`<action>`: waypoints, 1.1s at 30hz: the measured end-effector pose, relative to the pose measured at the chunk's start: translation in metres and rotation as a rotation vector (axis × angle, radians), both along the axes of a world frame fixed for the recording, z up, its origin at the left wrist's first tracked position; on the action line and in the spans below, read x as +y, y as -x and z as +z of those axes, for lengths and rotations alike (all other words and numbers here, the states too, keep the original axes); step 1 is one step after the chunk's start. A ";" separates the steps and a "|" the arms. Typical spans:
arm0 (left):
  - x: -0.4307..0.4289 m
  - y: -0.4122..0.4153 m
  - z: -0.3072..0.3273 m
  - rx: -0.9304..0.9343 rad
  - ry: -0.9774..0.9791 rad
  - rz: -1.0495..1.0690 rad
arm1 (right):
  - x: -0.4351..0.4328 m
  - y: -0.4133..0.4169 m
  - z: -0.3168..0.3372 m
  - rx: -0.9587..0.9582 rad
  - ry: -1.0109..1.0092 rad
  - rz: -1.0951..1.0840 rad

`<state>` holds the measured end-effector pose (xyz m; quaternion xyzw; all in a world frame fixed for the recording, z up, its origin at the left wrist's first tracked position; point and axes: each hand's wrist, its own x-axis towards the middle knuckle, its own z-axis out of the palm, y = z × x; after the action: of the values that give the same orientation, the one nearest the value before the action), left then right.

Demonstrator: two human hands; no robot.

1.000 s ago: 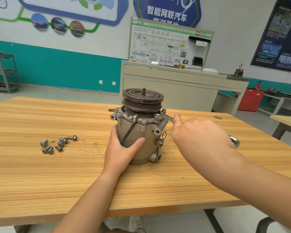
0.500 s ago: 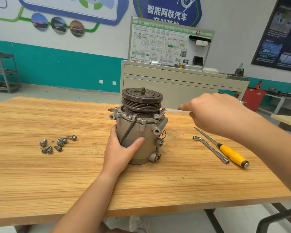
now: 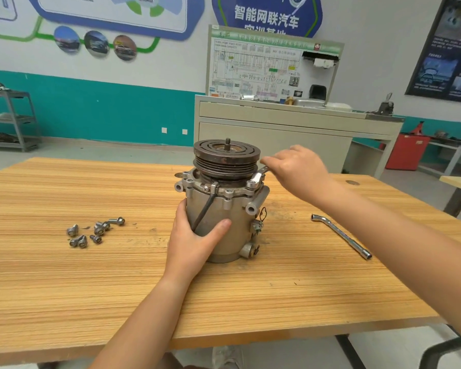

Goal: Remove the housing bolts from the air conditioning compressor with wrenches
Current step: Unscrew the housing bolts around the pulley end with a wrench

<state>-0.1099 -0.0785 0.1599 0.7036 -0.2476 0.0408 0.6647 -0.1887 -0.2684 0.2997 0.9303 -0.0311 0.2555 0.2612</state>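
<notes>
The grey air conditioning compressor (image 3: 225, 206) stands upright at the middle of the wooden table (image 3: 91, 288), its dark grooved pulley (image 3: 226, 159) on top. My left hand (image 3: 194, 243) grips the compressor's body from the near left side. My right hand (image 3: 297, 170) holds a silver wrench (image 3: 258, 175) whose head sits on a bolt at the right of the housing flange. Several removed bolts (image 3: 91, 231) lie loose on the table to the left.
An L-shaped socket wrench (image 3: 341, 235) lies on the table to the right, partly under my right forearm. Behind the table stands a beige training bench (image 3: 290, 129) with a wiring board. A metal shelf (image 3: 8, 118) is at the far left.
My right hand has swung the wrench from the near right round to the far right of the flange, close to the pulley. My forearm now hides the yellow-handled screwdriver. My left hand stays put.
</notes>
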 end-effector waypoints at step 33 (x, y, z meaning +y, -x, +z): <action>0.001 0.003 0.003 0.020 0.004 -0.022 | 0.092 0.099 0.006 0.122 -0.078 -0.408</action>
<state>-0.1124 -0.0775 0.1633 0.6997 -0.2487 0.0268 0.6692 -0.2880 -0.1760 0.3054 0.9279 -0.2131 0.1393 0.2726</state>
